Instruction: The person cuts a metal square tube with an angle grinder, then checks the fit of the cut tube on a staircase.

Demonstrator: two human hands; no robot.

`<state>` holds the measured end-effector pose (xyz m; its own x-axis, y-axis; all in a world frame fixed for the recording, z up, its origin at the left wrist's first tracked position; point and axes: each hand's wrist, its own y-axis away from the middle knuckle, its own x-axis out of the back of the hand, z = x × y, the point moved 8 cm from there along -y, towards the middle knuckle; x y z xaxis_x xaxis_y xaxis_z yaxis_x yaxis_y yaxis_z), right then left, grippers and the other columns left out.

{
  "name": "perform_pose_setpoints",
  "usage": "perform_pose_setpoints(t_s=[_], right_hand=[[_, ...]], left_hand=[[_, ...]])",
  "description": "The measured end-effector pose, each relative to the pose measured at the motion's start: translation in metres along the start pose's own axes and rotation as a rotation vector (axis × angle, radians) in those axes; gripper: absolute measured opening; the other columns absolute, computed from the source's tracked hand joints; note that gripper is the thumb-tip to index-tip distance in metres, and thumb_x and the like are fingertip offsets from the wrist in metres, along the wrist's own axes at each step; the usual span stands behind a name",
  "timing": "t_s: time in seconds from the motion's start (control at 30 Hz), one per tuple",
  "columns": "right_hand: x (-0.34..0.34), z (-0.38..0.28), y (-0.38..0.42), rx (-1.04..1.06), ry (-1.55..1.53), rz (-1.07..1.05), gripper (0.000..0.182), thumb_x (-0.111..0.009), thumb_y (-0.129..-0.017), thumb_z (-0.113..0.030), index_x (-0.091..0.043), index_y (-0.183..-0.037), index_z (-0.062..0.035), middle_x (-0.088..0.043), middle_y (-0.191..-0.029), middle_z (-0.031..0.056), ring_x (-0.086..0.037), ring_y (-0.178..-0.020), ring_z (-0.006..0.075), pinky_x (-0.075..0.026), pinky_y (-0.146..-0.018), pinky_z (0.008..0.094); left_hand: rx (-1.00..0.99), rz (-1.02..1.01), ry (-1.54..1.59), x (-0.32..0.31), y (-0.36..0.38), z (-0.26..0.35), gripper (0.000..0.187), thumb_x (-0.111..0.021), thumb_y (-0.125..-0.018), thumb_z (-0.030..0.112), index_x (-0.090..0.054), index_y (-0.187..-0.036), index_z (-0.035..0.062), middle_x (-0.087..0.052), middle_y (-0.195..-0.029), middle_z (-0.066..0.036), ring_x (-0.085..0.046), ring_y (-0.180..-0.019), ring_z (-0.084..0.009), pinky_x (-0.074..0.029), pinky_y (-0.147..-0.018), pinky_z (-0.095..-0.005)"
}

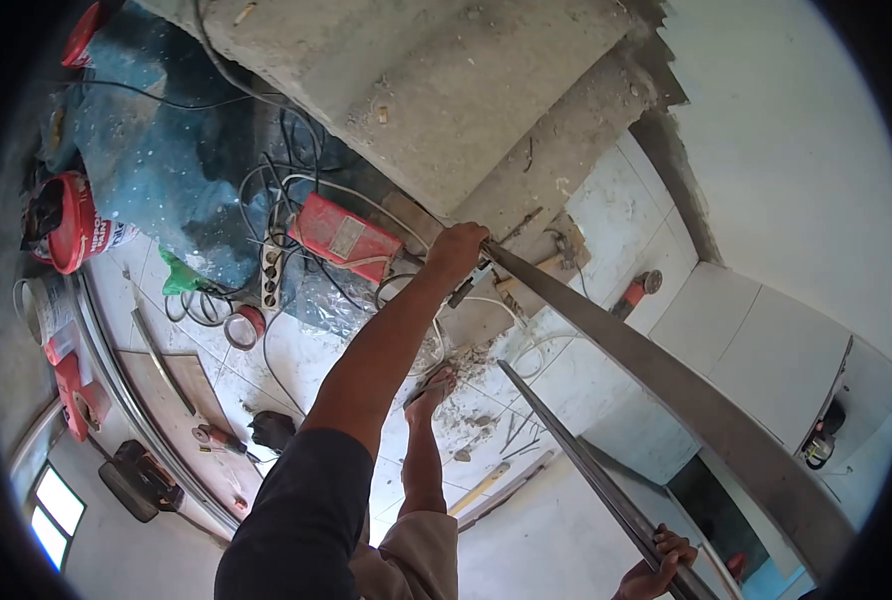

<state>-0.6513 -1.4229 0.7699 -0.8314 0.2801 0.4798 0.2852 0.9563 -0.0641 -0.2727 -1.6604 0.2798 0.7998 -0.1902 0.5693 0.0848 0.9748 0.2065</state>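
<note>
My left hand (456, 252) reaches out to the foot of the concrete steps, its fingers closed around the far end of a long flat grey metal bar (656, 365). A small metal piece (471, 283) shows just below that hand; its kind I cannot make out. At the lower right, my right hand (659, 568) is wrapped around a slimmer, shiny metal tube (591, 465). The tube slants up toward the middle of the view, apart from the bar.
Concrete steps (446, 90) rise at the top. A red machine (344, 236), a power strip (271, 275) and tangled cables lie on the tiles. An angle grinder (638, 293) rests right of the steps. A paint bucket (74, 222) and long metal tubes (136, 400) are at left.
</note>
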Motion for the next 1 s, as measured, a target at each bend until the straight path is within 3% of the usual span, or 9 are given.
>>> perform_pose_setpoints(t_s=[0.33, 0.43, 0.53, 0.6, 0.7, 0.83, 0.87, 0.93, 1.0], right_hand=[[-0.034, -0.002, -0.018, -0.06, 0.044, 0.024, 0.015, -0.055, -0.101, -0.022, -0.056, -0.109, -0.0095, -0.063, -0.091, 0.0098, -0.064, -0.087, 0.024, -0.054, -0.091, 0.0482], [-0.034, 0.001, -0.021, -0.105, 0.053, 0.067, 0.014, -0.056, -0.1, -0.023, -0.053, -0.106, -0.0103, -0.059, -0.089, 0.0081, -0.061, -0.087, 0.0224, -0.051, -0.093, 0.0472], [-0.037, 0.005, -0.024, -0.139, 0.058, 0.091, 0.015, -0.057, -0.099, -0.024, -0.05, -0.103, -0.0112, -0.056, -0.087, 0.0064, -0.059, -0.086, 0.0208, -0.049, -0.094, 0.0463], [-0.039, 0.007, -0.026, -0.158, 0.061, 0.103, 0.016, -0.057, -0.098, -0.024, -0.049, -0.102, -0.0118, -0.054, -0.086, 0.0052, -0.057, -0.086, 0.0197, -0.048, -0.096, 0.0457], [-0.041, 0.01, -0.027, -0.183, 0.063, 0.119, 0.018, -0.058, -0.097, -0.025, -0.046, -0.099, -0.0127, -0.05, -0.084, 0.0035, -0.054, -0.086, 0.0181, -0.045, -0.097, 0.0447], [-0.04, 0.012, -0.027, -0.199, 0.034, 0.141, 0.021, -0.059, -0.096, -0.026, -0.042, -0.095, -0.0139, -0.045, -0.081, 0.0013, -0.051, -0.085, 0.016, -0.042, -0.1, 0.0435], [-0.039, 0.014, -0.026, -0.199, 0.018, 0.146, 0.022, -0.06, -0.095, -0.026, -0.041, -0.094, -0.0142, -0.044, -0.081, 0.0007, -0.05, -0.085, 0.0154, -0.041, -0.1, 0.0432], [-0.033, 0.02, -0.027, -0.18, 0.037, 0.126, 0.024, -0.059, -0.095, -0.028, -0.04, -0.097, -0.0135, -0.046, -0.081, 0.0015, -0.051, -0.087, 0.0165, -0.041, -0.101, 0.0434], [-0.037, 0.018, -0.029, -0.157, -0.029, 0.076, 0.023, -0.058, -0.095, -0.028, -0.04, -0.097, -0.0134, -0.047, -0.083, 0.0017, -0.051, -0.088, 0.0166, -0.041, -0.1, 0.0435]], left_hand=[[0.018, -0.05, 0.103, -0.021, -0.004, -0.031, 0.032, -0.067, -0.079, 0.003, -0.067, -0.11, 0.0076, -0.066, -0.109, -0.016, -0.066, -0.105, -0.0367, -0.053, -0.092, -0.0444], [-0.034, 0.076, 0.265, -0.016, 0.003, -0.027, 0.045, -0.069, -0.082, 0.007, -0.061, -0.126, 0.0092, -0.064, -0.117, -0.016, -0.065, -0.109, -0.034, -0.052, -0.093, -0.0436], [0.231, 0.236, 0.417, -0.023, 0.021, -0.043, 0.064, -0.07, -0.08, 0.001, -0.05, -0.14, 0.0115, -0.057, -0.135, -0.014, -0.062, -0.116, -0.0331, -0.051, -0.097, -0.0435], [0.648, 0.16, 1.121, -0.063, 0.035, -0.063, 0.069, -0.067, -0.086, 0.015, -0.042, -0.15, 0.0133, -0.059, -0.137, -0.008, -0.06, -0.116, -0.0264, -0.051, -0.092, -0.0418], [0.878, 0.034, 1.512, -0.095, 0.053, -0.063, 0.067, -0.063, -0.087, 0.014, -0.042, -0.15, 0.0129, -0.057, -0.139, -0.008, -0.059, -0.115, -0.0242, -0.05, -0.091, -0.0402], [0.795, 0.22, 1.331, -0.119, 0.083, -0.097, 0.071, -0.064, -0.089, 0.032, -0.039, -0.149, 0.0038, -0.056, -0.136, -0.02, -0.064, -0.108, -0.0335, -0.05, -0.095, -0.0481], [0.61, 0.068, 0.68, -0.136, 0.096, -0.122, 0.07, -0.064, -0.089, 0.033, -0.041, -0.148, 0.0047, -0.058, -0.135, -0.022, -0.066, -0.106, -0.0384, -0.051, -0.094, -0.0504], [0.554, -0.086, 0.165, -0.13, 0.127, -0.104, 0.065, -0.064, -0.088, 0.034, -0.046, -0.144, 0.0061, -0.062, -0.131, -0.025, -0.066, -0.107, -0.0451, -0.052, -0.093, -0.053], [0.534, -0.214, 0.231, -0.102, 0.167, -0.035, 0.06, -0.067, -0.087, 0.033, -0.053, -0.139, 0.0082, -0.065, -0.128, -0.023, -0.066, -0.111, -0.0419, -0.052, -0.096, -0.051]])
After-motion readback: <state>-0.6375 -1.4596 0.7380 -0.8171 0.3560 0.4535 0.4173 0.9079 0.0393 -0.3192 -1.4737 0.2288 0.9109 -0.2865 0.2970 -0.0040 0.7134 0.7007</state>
